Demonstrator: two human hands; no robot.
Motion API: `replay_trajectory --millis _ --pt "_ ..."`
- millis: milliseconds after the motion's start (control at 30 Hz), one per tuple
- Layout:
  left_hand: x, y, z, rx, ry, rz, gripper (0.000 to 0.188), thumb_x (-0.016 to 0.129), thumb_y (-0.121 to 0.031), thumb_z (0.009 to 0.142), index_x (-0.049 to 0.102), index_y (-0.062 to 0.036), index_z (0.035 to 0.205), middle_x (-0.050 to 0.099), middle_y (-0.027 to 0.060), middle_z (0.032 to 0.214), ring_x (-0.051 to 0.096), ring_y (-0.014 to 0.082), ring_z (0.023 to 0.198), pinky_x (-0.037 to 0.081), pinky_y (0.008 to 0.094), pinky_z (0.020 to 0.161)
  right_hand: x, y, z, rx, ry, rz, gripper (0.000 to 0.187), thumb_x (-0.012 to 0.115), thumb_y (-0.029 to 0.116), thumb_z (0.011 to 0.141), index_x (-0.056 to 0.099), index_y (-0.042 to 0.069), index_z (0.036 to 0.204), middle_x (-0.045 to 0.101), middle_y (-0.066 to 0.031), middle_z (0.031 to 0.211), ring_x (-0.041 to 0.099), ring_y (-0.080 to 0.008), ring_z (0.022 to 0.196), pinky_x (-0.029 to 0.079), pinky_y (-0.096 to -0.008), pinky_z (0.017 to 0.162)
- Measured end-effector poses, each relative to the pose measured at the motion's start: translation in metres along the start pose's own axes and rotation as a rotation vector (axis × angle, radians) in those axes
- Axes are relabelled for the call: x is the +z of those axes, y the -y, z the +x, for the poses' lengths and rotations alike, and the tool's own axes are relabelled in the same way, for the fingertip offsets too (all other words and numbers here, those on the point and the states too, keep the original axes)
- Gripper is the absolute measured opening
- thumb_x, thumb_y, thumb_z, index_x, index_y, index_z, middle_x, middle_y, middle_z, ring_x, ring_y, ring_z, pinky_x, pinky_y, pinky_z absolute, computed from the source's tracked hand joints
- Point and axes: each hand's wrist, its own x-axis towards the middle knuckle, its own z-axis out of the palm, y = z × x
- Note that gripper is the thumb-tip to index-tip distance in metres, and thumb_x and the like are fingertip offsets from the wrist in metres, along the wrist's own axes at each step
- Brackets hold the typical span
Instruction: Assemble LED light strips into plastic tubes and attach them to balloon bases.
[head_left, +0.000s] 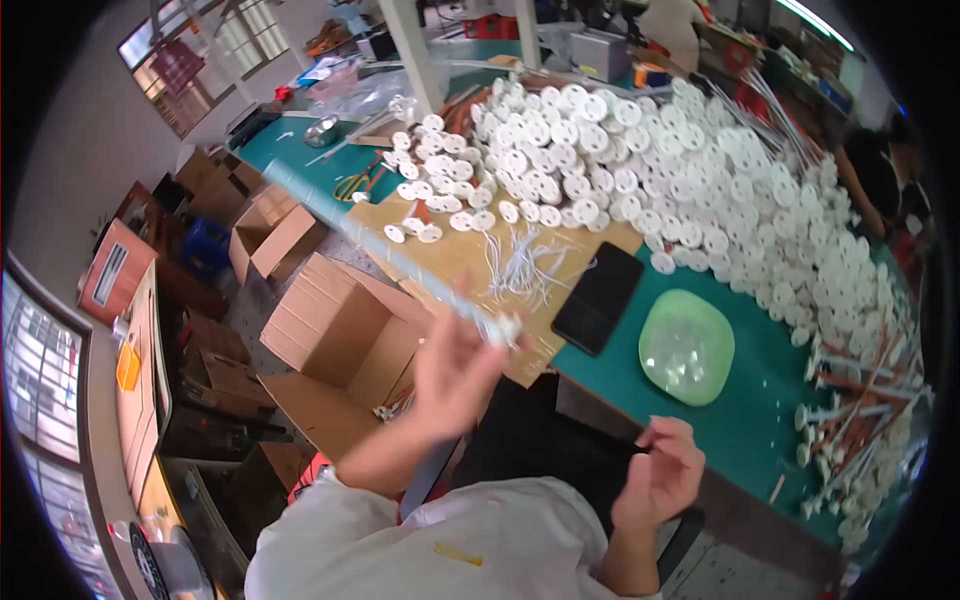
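My left hand (452, 375) is closed around the near end of a long, pale bluish rod (385, 255), close to its white end piece (505, 330). The rod slants up and left over the table and the cardboard. Motion blurs the fingers and end piece a little. My right hand (662, 470) is raised by the table's front edge, fingers loosely curled and thumb apart, with nothing visible in it. Nearest to it on the table is a light green bowl (688, 350) of small clear pieces. Thin white cords (525, 265) lie in a tangle beyond my left hand.
White round-headed rods are heaped (690, 170) across the table's far and right sides. A black phone (598, 298) lies beside the bowl. Scissors (352, 185) rest farther left. Open cardboard boxes (335, 320) stand left below the green table (740, 430). Another person (880, 180) is at the right.
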Motion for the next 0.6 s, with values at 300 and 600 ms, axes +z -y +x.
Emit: replay_trajectory --millis 300,600 --pt "-0.192 0.049 0.299 0.423 0.163 1.553 0.023 0.050 -0.018 0.092 0.056 0.0031 0.099 0.061 0.0265 0.076 0.058 0.0457 0.072 0.043 0.0513 0.067 -0.081 -0.002 0.007 0.197 -0.131 -0.326 0.009 0.065 -0.001 0.083 0.056 0.000 0.085 0.063 -0.0129 0.082 0.056 -0.0212 0.079 0.045 -0.0303 0.072" --pt "-0.302 0.077 0.427 0.261 -0.109 1.744 0.049 0.066 -0.035 0.085 0.056 -0.0040 0.123 0.064 0.0264 0.110 0.065 0.0411 0.093 0.050 0.0473 0.082 -0.193 0.021 0.030 0.134 -0.378 -0.811 0.009 0.064 -0.006 0.085 0.062 -0.003 0.092 0.066 -0.0113 0.092 0.061 -0.0157 0.080 0.047 -0.0259 0.073"
